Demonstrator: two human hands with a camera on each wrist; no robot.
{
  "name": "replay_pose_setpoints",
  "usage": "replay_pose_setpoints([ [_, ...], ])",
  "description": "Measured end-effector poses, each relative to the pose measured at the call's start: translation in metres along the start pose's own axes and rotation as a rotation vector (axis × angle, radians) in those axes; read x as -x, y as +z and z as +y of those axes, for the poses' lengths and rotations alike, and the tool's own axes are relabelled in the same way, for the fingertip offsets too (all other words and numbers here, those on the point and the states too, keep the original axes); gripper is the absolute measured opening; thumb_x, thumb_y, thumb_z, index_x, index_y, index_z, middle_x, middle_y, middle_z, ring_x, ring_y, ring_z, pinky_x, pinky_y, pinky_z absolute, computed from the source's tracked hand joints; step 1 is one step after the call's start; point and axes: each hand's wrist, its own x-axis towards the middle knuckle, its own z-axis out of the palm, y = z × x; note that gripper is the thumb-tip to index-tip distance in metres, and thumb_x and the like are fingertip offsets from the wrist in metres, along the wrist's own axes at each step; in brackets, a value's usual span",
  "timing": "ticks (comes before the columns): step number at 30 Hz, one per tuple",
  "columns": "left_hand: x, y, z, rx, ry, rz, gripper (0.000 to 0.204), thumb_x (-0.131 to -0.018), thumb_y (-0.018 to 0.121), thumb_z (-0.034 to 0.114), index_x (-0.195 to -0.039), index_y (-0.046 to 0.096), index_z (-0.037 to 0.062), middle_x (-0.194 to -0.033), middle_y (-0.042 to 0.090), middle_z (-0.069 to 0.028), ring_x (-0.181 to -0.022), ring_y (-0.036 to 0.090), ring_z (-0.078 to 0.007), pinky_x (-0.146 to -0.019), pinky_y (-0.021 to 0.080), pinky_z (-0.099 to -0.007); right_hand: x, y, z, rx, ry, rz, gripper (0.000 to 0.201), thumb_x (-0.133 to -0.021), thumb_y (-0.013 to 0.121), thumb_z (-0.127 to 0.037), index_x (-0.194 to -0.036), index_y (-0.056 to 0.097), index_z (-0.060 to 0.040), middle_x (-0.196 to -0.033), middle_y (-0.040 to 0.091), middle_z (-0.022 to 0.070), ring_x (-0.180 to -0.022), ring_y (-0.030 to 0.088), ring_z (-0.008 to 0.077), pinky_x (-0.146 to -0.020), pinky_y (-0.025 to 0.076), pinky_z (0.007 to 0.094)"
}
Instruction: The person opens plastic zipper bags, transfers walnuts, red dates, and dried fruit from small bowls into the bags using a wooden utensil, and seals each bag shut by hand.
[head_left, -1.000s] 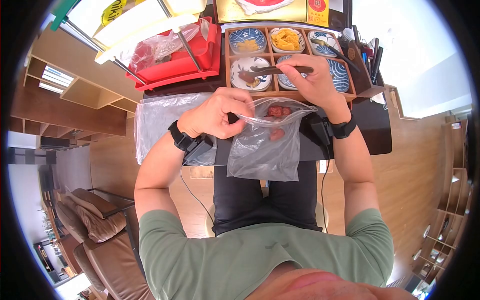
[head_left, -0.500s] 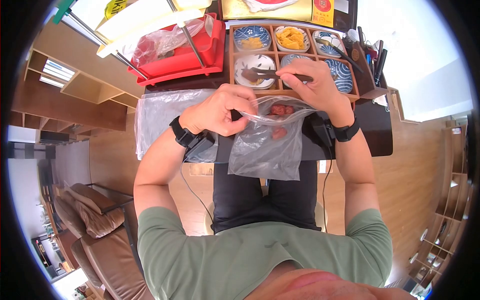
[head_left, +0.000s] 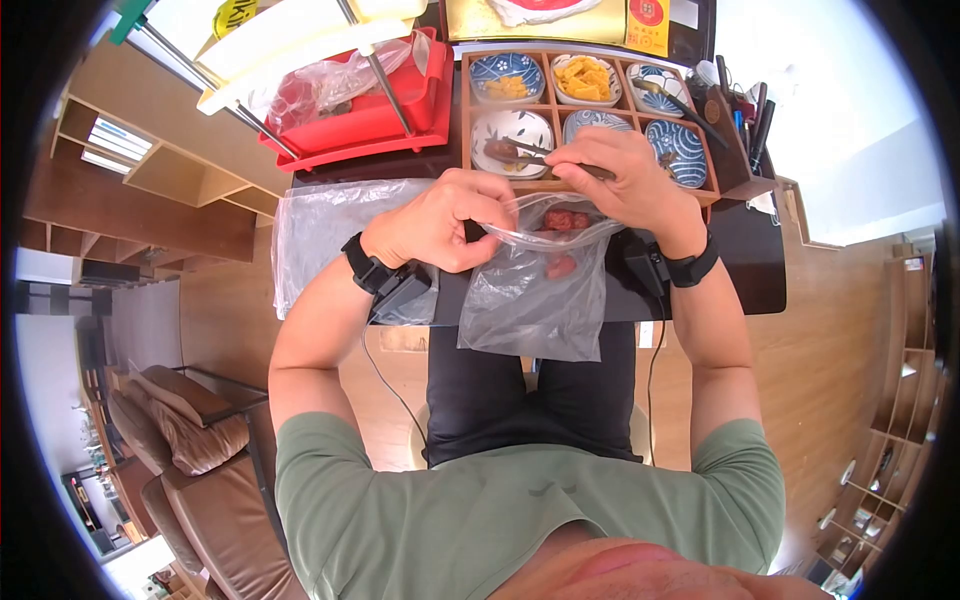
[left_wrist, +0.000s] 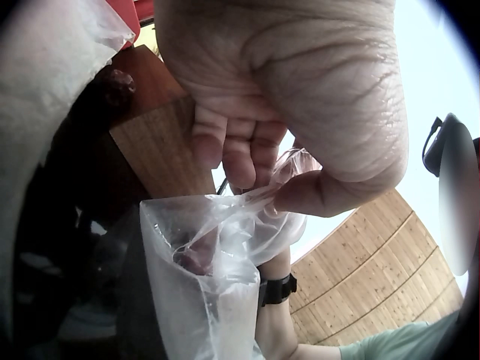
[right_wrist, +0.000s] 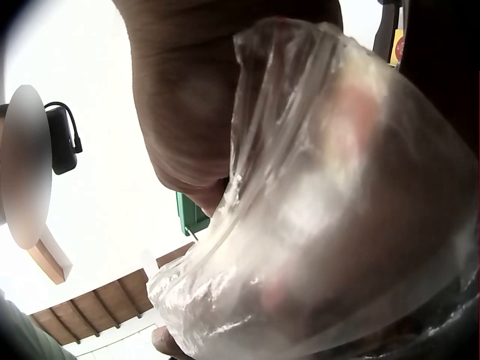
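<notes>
My left hand (head_left: 455, 215) pinches the left edge of a clear plastic bag's (head_left: 535, 310) mouth between thumb and fingers. The bag hangs over the table's front edge, its mouth gaping, with reddish lumps (head_left: 562, 220) inside. My right hand (head_left: 630, 185) grips the handle of a dark wooden utensil (head_left: 585, 168) with a rounded brown tip. That tip lies over the white leaf-patterned dish (head_left: 532, 122) at the front left of a wooden compartment box (head_left: 555, 187). The bag's far edge reaches below my right hand. In the right wrist view the bag's film (right_wrist: 315, 225) covers most of the scene.
Behind stand dishes with yellow pieces (head_left: 585, 78) and pale yellow pieces (head_left: 508, 86). Another dark utensil (head_left: 695, 110) leans across the back right dish. A red tray (head_left: 425, 110) stands left, and flat plastic bags (head_left: 330, 235) lie before it. A pen holder (head_left: 742, 165) is at right.
The utensil's handle has come slightly lower and nearer in my right hand, its tip still over the leaf-patterned dish. My left hand stays at the bag's edge.
</notes>
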Motion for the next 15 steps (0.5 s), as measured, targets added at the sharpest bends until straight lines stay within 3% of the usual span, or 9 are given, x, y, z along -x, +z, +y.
replay_pose_setpoints([
  [12, -0.0025, -0.0003, 0.0021, 0.000, 0.010, 0.003, 0.016, -0.072, 0.065, -0.005, -0.085, 0.072, 0.0020, -0.088, 0.069, -0.0103, -0.078, 0.067, -0.0278, -0.068, 0.052, -0.0352, -0.0009, 0.0038, 0.0060, -0.019, -0.026, -0.003, 0.010, -0.092, 0.069, -0.009, -0.098, 0.074, -0.0025, -0.088, 0.070, 0.0131, -0.078, 0.068, 0.0343, -0.068, 0.053, 0.0402],
  [15, -0.0024, 0.0004, 0.0012, 0.001, 0.015, 0.011, 0.014, -0.072, 0.065, -0.003, -0.084, 0.071, 0.0016, -0.088, 0.069, -0.0110, -0.077, 0.068, -0.0293, -0.067, 0.053, -0.0358, 0.0003, 0.0017, 0.0082, -0.065, -0.025, 0.048, 0.011, -0.096, 0.069, -0.008, -0.098, 0.074, 0.0017, -0.084, 0.068, 0.0122, -0.069, 0.062, 0.0288, -0.062, 0.048, 0.0364],
])
